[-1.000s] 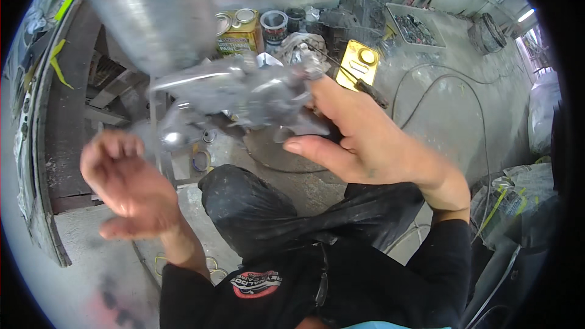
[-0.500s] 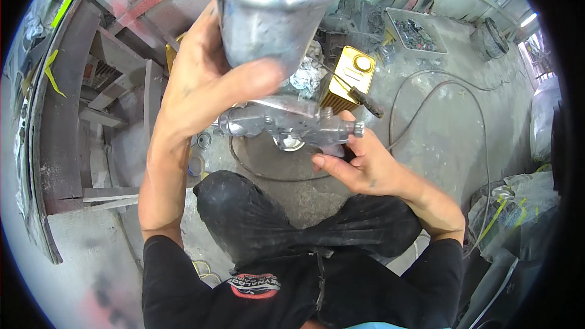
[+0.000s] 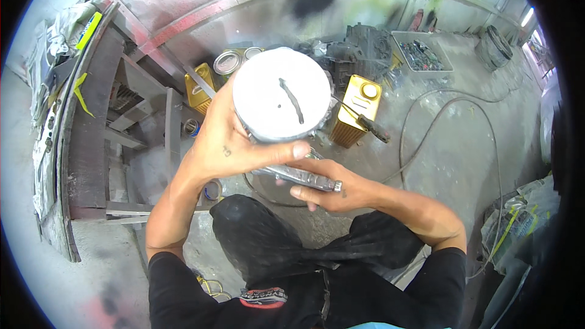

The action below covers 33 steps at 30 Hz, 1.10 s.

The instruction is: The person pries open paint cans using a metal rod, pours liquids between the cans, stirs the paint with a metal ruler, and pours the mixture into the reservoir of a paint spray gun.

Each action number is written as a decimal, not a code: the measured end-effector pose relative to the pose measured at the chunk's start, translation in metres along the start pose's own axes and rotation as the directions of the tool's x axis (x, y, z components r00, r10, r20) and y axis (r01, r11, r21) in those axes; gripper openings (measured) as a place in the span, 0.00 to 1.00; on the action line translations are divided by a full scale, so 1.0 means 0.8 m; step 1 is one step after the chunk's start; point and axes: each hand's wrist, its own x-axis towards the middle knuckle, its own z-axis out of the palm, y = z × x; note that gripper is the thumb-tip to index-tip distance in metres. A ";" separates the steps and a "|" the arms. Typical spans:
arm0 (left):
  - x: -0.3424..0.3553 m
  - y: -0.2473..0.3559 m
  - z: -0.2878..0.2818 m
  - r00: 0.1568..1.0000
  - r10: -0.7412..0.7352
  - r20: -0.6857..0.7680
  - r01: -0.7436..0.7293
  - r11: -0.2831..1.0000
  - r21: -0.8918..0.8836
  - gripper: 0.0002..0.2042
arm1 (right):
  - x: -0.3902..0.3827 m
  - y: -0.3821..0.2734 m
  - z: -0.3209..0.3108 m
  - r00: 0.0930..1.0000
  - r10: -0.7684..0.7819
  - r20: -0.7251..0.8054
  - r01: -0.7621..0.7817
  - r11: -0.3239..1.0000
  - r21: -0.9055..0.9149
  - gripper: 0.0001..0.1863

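A metal spray gun (image 3: 298, 178) with a round cup on top is held up in front of me by both hands. The cup's white lid (image 3: 281, 94) faces up at me, with a dark streak and a small dark dot on it. My left hand (image 3: 228, 140) wraps round the cup's side, its thumb lying along the near edge below the lid. Below and to the right, my right hand (image 3: 332, 187) grips the gun's body near its rear knob. Most of the gun's underside and nozzle is hidden by the cup and my hands.
Ahead on the floor stand a yellow can (image 3: 359, 106) with a dark-handled screwdriver (image 3: 373, 129) across it, and another yellow can (image 3: 200, 94). A hose (image 3: 436, 106) curls over the floor at right. A tray of small parts (image 3: 420, 55) lies farther back. Grey wooden framing (image 3: 91, 128) stands at left.
The spray gun has come lower in view and tipped, so the lid, seen edge-on before, now faces me. Both hands keep their hold, the right one now closer under the cup.
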 end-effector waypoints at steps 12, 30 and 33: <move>-0.059 0.090 -0.060 0.991 0.128 0.044 -0.122 0.712 0.691 0.42 | 0.029 0.023 -0.004 0.906 -0.424 -0.008 0.351 0.761 -0.546 0.27; -0.071 0.092 -0.059 0.964 -0.259 0.065 0.132 0.674 0.727 0.35 | 0.048 0.047 -0.004 0.929 -0.358 0.091 0.323 0.669 -0.670 0.31; -0.073 0.092 -0.058 0.990 -0.132 0.044 0.058 0.682 0.729 0.35 | 0.050 0.054 -0.005 0.936 -0.342 0.086 0.319 0.715 -0.622 0.31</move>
